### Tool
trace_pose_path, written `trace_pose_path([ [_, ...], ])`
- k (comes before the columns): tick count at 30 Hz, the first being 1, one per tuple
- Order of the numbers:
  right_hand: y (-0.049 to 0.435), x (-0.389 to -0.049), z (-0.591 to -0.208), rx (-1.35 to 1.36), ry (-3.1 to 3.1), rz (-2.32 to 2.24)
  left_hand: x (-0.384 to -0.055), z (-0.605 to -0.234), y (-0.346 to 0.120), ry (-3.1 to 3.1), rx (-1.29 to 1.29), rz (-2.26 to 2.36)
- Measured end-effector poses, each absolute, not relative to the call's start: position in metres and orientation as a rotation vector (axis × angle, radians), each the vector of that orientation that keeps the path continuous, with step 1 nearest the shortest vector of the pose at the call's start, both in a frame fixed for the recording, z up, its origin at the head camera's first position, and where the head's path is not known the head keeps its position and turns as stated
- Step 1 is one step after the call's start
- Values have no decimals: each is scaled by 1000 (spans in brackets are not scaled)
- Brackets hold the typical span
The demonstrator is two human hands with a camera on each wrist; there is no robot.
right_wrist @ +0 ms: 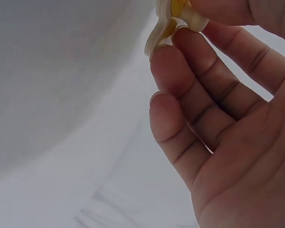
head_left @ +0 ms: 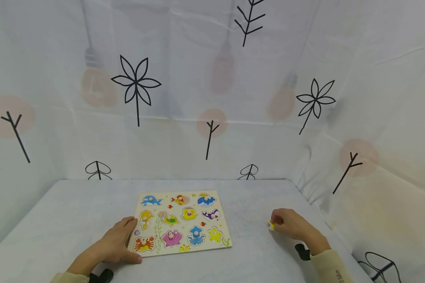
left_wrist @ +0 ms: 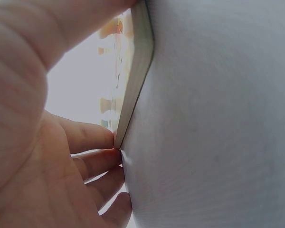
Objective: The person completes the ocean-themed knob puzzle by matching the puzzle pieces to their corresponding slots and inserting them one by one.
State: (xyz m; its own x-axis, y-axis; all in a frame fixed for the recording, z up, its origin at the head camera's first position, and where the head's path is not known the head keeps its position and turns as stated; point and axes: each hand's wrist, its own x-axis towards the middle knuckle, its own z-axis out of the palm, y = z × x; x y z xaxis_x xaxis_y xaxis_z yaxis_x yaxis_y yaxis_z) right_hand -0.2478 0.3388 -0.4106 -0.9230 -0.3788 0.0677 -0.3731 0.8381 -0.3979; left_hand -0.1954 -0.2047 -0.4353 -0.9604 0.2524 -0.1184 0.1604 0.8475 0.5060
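Observation:
A wooden knob puzzle board [head_left: 178,251] with sea-animal pictures lies flat on the table, left of centre. My left hand [head_left: 115,243] is at its near left corner, fingers along the left edge and thumb by the front edge. In the left wrist view, extended fingertips [left_wrist: 97,137] touch the board's side [left_wrist: 137,66]. Well right of the board, my right hand [head_left: 292,225] pinches a small yellow puzzle piece [head_left: 271,226] just over the table. The right wrist view shows this piece's pale wooden edge [right_wrist: 159,31] and a knob [right_wrist: 194,20]; its outline is mostly hidden.
Knobs show on several pictures, such as the crab [head_left: 144,243] and shell [head_left: 172,238]; the yellow starfish [head_left: 215,234] shows no plain knob. A white cloth covers the table [head_left: 249,263]. Patterned cloth walls [head_left: 184,149] rise behind and at the sides.

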Motion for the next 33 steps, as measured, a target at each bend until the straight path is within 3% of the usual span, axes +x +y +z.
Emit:
trace_pose_path([
  [13, 305, -248, -415, -790, 3008, -590, -195, -433, -205, 2843, 365, 762],
  [33, 226, -260, -408, -811, 2927, -434, -197, -436, -206, 2841, 341, 750],
])
